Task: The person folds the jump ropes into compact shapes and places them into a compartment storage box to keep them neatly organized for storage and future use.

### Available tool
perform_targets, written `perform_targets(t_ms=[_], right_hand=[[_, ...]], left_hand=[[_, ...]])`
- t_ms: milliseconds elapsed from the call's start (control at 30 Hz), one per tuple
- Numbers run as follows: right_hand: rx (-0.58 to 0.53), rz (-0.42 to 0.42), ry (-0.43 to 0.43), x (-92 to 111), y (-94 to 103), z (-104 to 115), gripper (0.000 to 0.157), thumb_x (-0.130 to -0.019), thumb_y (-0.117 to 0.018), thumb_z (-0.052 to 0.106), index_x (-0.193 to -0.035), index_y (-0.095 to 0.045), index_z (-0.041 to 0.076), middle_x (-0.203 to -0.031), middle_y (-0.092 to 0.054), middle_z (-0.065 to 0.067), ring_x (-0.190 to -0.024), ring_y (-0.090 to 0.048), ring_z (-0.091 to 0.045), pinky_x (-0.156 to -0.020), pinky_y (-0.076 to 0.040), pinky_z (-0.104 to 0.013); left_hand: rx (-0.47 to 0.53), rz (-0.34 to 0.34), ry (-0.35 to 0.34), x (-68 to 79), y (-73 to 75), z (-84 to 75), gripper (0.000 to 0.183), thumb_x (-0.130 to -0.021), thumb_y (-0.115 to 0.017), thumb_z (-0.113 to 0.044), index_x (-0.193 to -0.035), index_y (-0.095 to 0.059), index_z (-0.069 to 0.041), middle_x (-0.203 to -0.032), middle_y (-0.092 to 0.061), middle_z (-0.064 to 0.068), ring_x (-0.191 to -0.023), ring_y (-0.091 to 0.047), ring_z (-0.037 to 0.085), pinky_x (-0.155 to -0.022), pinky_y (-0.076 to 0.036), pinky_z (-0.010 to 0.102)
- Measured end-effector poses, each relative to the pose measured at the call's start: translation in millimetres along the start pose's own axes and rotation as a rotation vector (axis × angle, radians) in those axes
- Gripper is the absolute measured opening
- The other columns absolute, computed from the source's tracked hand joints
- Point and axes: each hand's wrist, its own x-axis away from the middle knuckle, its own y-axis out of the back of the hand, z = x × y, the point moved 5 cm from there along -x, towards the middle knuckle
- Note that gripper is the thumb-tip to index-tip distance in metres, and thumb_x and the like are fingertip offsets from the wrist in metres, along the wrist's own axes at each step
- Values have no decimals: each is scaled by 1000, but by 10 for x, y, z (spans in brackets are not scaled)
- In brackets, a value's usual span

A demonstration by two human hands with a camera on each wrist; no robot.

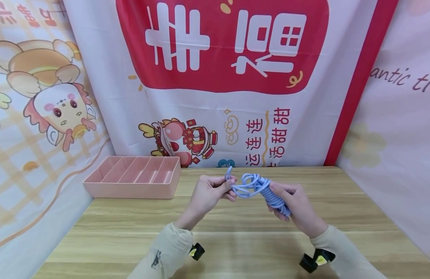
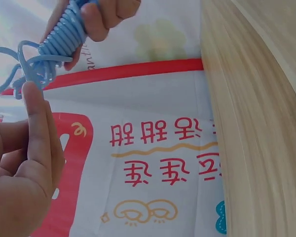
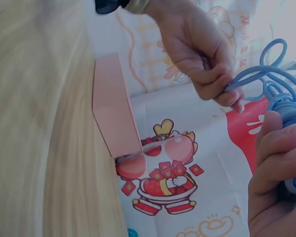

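A blue rope [image 1: 276, 199], wound into a tight coiled bundle, is held above the table between both hands. My right hand [image 1: 291, 203] grips the wrapped body of the bundle, thumb along its upper side. With thumb and fingers my left hand [image 1: 212, 192] pinches the loose loops at the other end, and a short bit of rope sticks up above the fingertips. Slack loops [image 1: 249, 185] span the gap between the hands. In the right wrist view the left hand [image 3: 200, 54] pinches the rope, while the right hand's fingers [image 3: 281, 158] wrap the bundle.
A pink tray [image 1: 129, 190] with several narrow compartments stands at the back left of the wooden table [image 1: 236, 248]. Printed cloth [image 1: 215, 104] hangs behind the table's back edge, and more printed cloth lines both sides.
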Motion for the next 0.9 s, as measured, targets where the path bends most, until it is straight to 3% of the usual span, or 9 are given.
perform_targets(t_ms=[100,200,400,500,767,833,900], right_hand=[[-130,40,-21,8,-4,-9,37,-109,-37,20,-106,-65,-5,-73,-63,-13,-47,-49,-12,-39,-40,-22],[-248,65,-41,17,-16,-6,40,-110,-34,24,-111,-65,-2,-76,-63,-11,-48,-50,-10,-40,-41,-19],[-303,119,3,30,-65,14,41,-110,-29,21,-113,-64,-1,-77,-63,-11,-50,-51,-10,-41,-40,-17],[-290,137,23,33,-86,13,41,-110,-28,18,-113,-64,-2,-78,-63,-11,-51,-51,-10,-42,-40,-17],[-256,121,11,41,-90,-5,41,-110,-29,17,-112,-64,-4,-77,-64,-11,-51,-51,-10,-42,-41,-19],[-192,82,7,32,-74,-12,39,-109,-33,18,-111,-65,-5,-75,-63,-12,-50,-50,-11,-40,-40,-20],[-83,25,0,17,-57,-17,35,-108,-40,18,-111,-66,-4,-74,-62,-14,-49,-49,-13,-39,-40,-23]], left_hand=[[-72,-7,-14,0,-16,15,17,-95,-65,-6,-102,-72,8,-80,-69,25,-63,-69,18,-65,-58,39],[-128,5,16,9,-41,38,15,-95,-65,-3,-101,-73,7,-81,-69,25,-62,-68,18,-64,-58,38],[-120,44,241,24,-38,175,12,-93,-66,0,-97,-72,9,-79,-70,19,-63,-68,18,-65,-58,36],[-114,31,314,30,-3,203,13,-94,-65,0,-97,-71,11,-79,-70,18,-64,-69,19,-66,-58,36],[-97,2,296,19,-2,204,12,-93,-63,5,-91,-64,17,-75,-69,18,-59,-67,17,-63,-58,35],[-119,-9,276,20,12,195,10,-92,-64,5,-93,-63,15,-75,-69,18,-59,-68,18,-62,-58,35],[-184,-18,220,27,33,162,17,-90,-66,7,-106,-64,11,-83,-69,19,-60,-68,20,-61,-58,36]])
